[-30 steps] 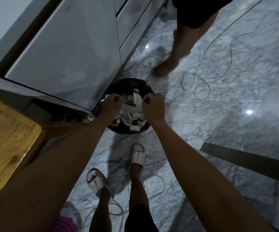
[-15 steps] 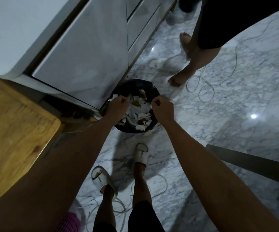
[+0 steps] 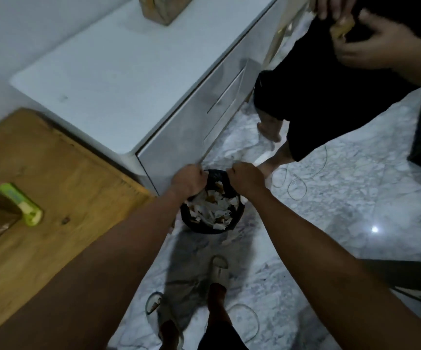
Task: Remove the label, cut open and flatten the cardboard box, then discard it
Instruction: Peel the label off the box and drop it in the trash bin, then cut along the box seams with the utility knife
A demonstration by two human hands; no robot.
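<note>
A small round bin (image 3: 191, 222) lined with a black bag stands on the marble floor against the white cabinet. Torn white and brown scraps of paper and cardboard (image 3: 215, 207) fill it. My left hand (image 3: 188, 180) is a closed fist at the bin's far left rim, with black bag edge showing beside its knuckles. My right hand (image 3: 245, 177) is clenched at the far right rim. Both fists appear to pinch the bag's edge; what is inside them is hidden.
A white drawer cabinet (image 3: 118, 79) carries a brown box (image 3: 165, 7) at its back. At the left a wooden table (image 3: 53, 198) holds a green item (image 3: 21, 204). Another person (image 3: 330, 92) stands close behind the bin, hands (image 3: 371, 44) on a tan object. Cables (image 3: 297, 188) loop over the floor.
My view has lifted, bringing the cabinet top and table into sight. My fists moved from the scraps to the bin's far rim. The other person stepped closer.
</note>
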